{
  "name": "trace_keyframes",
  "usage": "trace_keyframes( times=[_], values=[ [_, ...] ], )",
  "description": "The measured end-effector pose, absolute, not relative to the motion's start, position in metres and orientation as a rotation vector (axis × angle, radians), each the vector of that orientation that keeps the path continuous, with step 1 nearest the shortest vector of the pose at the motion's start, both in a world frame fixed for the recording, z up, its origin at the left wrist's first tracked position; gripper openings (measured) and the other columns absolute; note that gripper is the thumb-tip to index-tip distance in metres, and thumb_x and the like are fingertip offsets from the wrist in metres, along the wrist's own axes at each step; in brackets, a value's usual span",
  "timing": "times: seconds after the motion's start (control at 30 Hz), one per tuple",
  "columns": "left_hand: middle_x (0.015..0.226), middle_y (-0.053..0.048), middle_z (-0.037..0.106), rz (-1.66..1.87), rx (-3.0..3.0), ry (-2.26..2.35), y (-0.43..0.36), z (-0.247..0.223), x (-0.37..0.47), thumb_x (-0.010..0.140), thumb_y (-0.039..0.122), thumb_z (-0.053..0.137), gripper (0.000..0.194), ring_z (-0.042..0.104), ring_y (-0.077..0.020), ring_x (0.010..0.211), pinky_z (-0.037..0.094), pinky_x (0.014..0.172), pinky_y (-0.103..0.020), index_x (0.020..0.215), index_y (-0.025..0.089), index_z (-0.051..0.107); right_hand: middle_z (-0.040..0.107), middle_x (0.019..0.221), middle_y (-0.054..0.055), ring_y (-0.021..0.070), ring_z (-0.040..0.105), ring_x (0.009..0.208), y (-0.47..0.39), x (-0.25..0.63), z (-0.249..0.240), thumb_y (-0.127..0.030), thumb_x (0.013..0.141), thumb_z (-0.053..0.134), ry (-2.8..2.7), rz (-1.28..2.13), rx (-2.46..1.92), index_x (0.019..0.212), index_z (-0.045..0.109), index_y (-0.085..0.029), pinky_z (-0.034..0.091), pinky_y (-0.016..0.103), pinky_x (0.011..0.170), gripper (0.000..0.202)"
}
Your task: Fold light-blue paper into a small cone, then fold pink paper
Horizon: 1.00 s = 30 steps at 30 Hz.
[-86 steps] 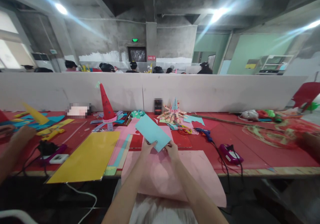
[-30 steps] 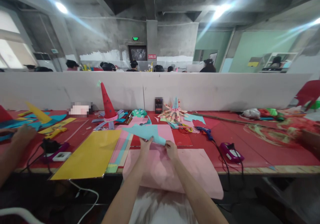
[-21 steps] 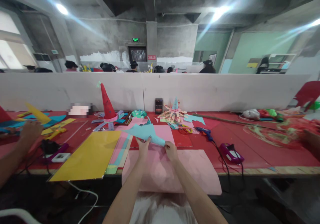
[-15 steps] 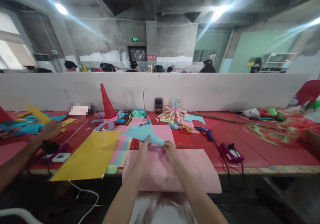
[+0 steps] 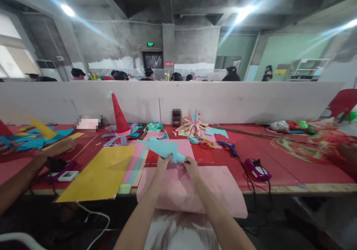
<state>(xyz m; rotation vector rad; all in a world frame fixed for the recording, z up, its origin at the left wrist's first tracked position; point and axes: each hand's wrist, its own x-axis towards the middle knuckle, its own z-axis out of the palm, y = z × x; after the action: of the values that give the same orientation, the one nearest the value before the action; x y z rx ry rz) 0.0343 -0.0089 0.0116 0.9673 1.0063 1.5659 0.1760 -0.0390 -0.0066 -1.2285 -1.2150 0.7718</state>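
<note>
A light blue sheet of paper (image 5: 160,148), partly rolled with its narrow tip pointing left, is held above the pink paper. My left hand (image 5: 164,164) grips its lower edge near the middle, thumb on top. At the right end my right hand (image 5: 192,166) pinches the rolled edge. Below both hands a large pink sheet (image 5: 192,192) hangs over the table's front edge. A yellow sheet (image 5: 97,174) lies to the left, beside pastel paper strips (image 5: 136,170). Behind it stands a red paper cone (image 5: 119,116) with a pink band.
A blue glue gun (image 5: 229,146) lies right of my hands, its cord near a purple power strip (image 5: 257,170). Behind are a small blue cone with clothespins (image 5: 195,122) and a white partition (image 5: 237,103). At left is a co-worker's hand (image 5: 65,146).
The blue paper has turned and curled further, its broad side now flatter toward me. My left hand has shifted slightly right along it. The co-worker's hand at left has moved off the yellow cone.
</note>
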Motion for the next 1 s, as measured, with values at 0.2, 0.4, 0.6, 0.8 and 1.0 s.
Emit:
trace_keyframes(
  times=[0.2, 0.4, 0.6, 0.8, 1.0],
  values=[
    [0.092, -0.009, 0.065, 1.554, 1.126, 1.010, -0.002, 0.001, 0.038, 0.046, 0.023, 0.077, 0.057, 0.062, -0.0206, 0.082, 0.049, 0.073, -0.033, 0.096, 0.015, 0.052, 0.056, 0.053, -0.002, 0.0141, 0.054, 0.051, -0.041, 0.174, -0.001, -0.024, 0.054, 0.053, -1.049, 1.006, -1.154, 0.062, 0.057, -0.016, 0.043, 0.024, 0.048, 0.012],
    [0.091, -0.008, 0.065, 1.507, 1.197, 1.008, -0.002, -0.004, 0.036, 0.047, 0.023, 0.076, 0.057, 0.062, -0.0206, 0.083, 0.049, 0.073, -0.033, 0.098, 0.016, 0.050, 0.057, 0.052, -0.001, 0.0148, 0.056, 0.050, -0.036, 0.176, -0.007, -0.028, 0.054, 0.057, -1.045, 0.998, -1.112, 0.062, 0.057, -0.016, 0.045, 0.025, 0.049, 0.015],
    [0.086, -0.007, 0.065, 1.491, 1.197, 1.045, 0.000, -0.007, 0.035, 0.045, 0.024, 0.077, 0.055, 0.062, -0.0209, 0.082, 0.049, 0.073, -0.033, 0.094, 0.016, 0.052, 0.056, 0.055, -0.002, 0.0138, 0.054, 0.049, -0.037, 0.178, -0.008, -0.025, 0.054, 0.054, -1.044, 1.027, -1.109, 0.066, 0.055, -0.016, 0.044, 0.025, 0.048, 0.015],
    [0.085, -0.008, 0.066, 1.474, 1.145, 0.974, 0.003, -0.009, 0.037, 0.040, 0.028, 0.079, 0.063, 0.062, -0.0235, 0.083, 0.049, 0.073, -0.035, 0.095, 0.015, 0.051, 0.050, 0.051, -0.007, 0.0116, 0.051, 0.043, -0.035, 0.175, -0.007, -0.022, 0.052, 0.055, -0.927, 0.972, -1.084, 0.072, 0.047, -0.018, 0.042, 0.022, 0.042, 0.022],
    [0.085, -0.009, 0.066, 1.413, 1.143, 0.893, 0.005, -0.005, 0.038, 0.038, 0.027, 0.079, 0.061, 0.062, -0.0241, 0.081, 0.049, 0.072, -0.036, 0.091, 0.014, 0.052, 0.054, 0.056, -0.005, 0.0130, 0.054, 0.048, -0.034, 0.178, -0.010, -0.025, 0.052, 0.060, -0.942, 1.007, -1.081, 0.095, 0.054, -0.018, 0.045, 0.025, 0.047, 0.044]
  ],
)
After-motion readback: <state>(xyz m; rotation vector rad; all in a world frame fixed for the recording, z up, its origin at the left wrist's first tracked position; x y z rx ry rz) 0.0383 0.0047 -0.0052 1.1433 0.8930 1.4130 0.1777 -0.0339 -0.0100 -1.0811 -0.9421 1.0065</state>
